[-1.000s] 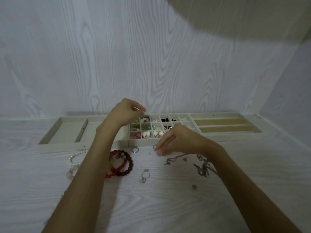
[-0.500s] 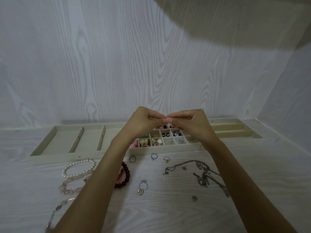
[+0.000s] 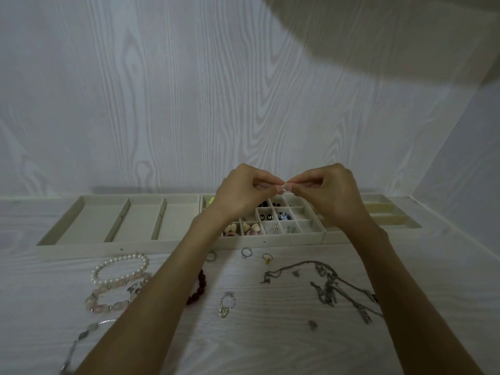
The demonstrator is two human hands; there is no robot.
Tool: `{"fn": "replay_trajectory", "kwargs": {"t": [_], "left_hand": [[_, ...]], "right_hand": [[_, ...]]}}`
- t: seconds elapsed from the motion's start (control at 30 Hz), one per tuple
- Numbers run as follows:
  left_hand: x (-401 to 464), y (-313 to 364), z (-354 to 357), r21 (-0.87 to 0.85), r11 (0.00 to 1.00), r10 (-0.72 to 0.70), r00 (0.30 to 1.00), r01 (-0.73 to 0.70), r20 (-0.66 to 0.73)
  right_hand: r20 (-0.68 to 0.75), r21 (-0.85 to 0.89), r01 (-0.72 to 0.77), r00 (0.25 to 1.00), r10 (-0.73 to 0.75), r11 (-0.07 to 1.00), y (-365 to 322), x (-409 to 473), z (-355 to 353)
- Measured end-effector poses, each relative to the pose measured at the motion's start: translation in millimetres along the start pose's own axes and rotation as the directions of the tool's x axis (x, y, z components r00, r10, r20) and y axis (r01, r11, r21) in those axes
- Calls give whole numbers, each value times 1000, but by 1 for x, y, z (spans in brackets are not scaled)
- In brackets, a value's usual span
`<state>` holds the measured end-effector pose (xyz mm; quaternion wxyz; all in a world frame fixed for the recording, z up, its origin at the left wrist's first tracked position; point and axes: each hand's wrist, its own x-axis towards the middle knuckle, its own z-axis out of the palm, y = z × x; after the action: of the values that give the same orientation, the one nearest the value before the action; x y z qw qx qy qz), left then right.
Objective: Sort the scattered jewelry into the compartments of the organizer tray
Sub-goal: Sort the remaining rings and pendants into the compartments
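A: Where are the hands?

B: Both are raised above the middle of the tray (image 3: 270, 240), meeting fingertip to fingertip. The left hand (image 3: 240, 190) and the right hand (image 3: 328, 192) each have thumb and forefinger pressed together on one tiny pale piece (image 3: 284, 187).

A: What is the piece?

B: Too small to tell; possibly an earring. It sits right in the shared grip, held over the far small compartments, not touching the tray.

A: And the tray itself?

B: It lies along the far edge of the bench (image 3: 270, 334). The left part has long bare compartments; the middle grid holds heart-shaped studs (image 3: 250, 227), black butterfly studs (image 3: 265, 217) and a blue piece (image 3: 284, 216).

A: What lies loose?

B: Near the tray's front wall, two rings (image 3: 246, 252) (image 3: 267, 257). At left, a pearl bracelet (image 3: 120, 269) just beside a pink bracelet (image 3: 108, 299), and a dark red bracelet (image 3: 198, 288) partly hidden by the left forearm. A ring with a clear stone (image 3: 226, 304) lies in the near middle. At right, tangled chains (image 3: 328, 288) run under the right forearm.
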<state>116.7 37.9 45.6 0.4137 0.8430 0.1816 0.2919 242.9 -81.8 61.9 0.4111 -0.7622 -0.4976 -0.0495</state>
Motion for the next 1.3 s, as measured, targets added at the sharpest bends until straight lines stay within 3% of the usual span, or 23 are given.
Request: {"fn": "replay_trajectory", "kwargs": {"t": [0.17, 0.33, 0.4, 0.47, 0.57, 0.87, 1.07, 1.3], "left_hand": [[0, -2, 2, 215, 976, 30, 996, -10, -90], [0, -4, -6, 89, 996, -21, 990, 33, -138], [0, -11, -19, 119, 989, -71, 991, 84, -111], [0, -23, -34, 291, 939, -148, 980, 182, -135], [-9, -44, -50, 538, 755, -253, 923, 376, -291], [-13, -69, -47, 546, 693, -386, 882, 470, -270], [-10, -74, -47, 548, 693, -375, 883, 468, -281], [-8, -77, -47, 554, 693, -358, 887, 461, -291]], "right_hand": [[69, 34, -68, 995, 66, 997, -2, 7, 5], [132, -43, 10, 991, -4, 999, -10, 20, 5], [165, -7, 24, 986, -23, 1000, -8, 28, 2], [180, 11, 19, 983, -21, 1000, 0, 38, -4], [271, -28, 27, 963, -18, 999, 22, 51, -16], [403, -310, 9, 907, 123, 951, 73, 66, 2], [384, -451, 36, 910, 158, 892, 80, 67, 26], [432, -620, 168, 889, 155, 766, 72, 80, 33]]}}
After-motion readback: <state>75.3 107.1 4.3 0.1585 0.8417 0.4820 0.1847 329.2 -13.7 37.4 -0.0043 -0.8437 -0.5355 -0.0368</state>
